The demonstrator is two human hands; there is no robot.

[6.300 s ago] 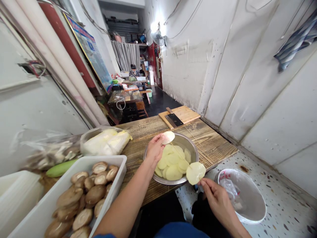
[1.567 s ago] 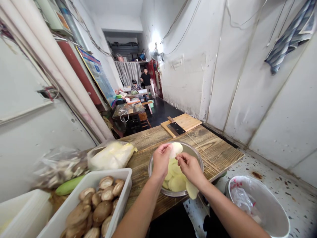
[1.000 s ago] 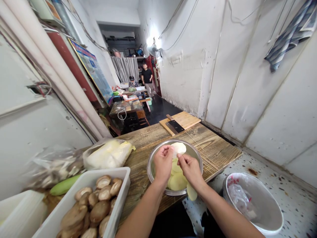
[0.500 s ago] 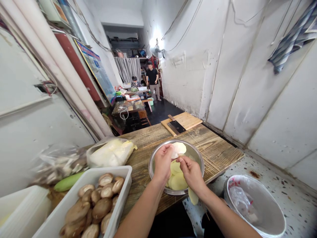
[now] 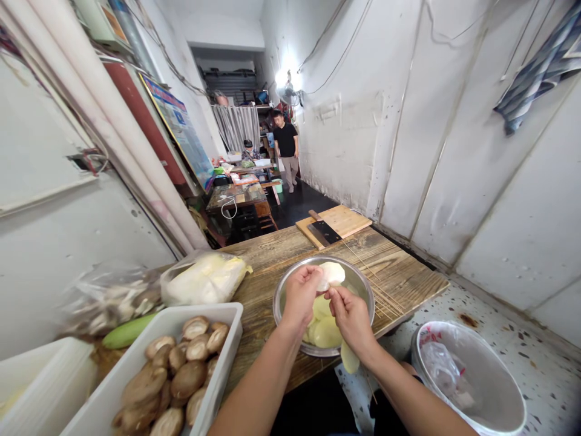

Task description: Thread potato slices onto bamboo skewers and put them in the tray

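Bright light fills the foreground; a white glare burns out beside the fan (image 5: 288,93), while the far floor (image 5: 313,198) sinks to black. The slice (image 5: 334,274) shows nearly white, the leftmost plastic bag (image 5: 109,287) looks smeared, wide-angle stretch distorts the bin (image 5: 494,372), and mosaic blocks cover the standing person's (image 5: 285,142) head

A bright lamp (image 5: 285,77) glows against the scuffed white wall (image 5: 340,136).

Mushrooms (image 5: 188,379) in white tub (image 5: 226,357); cleaver (image 5: 327,232) on cutting board (image 5: 348,220).
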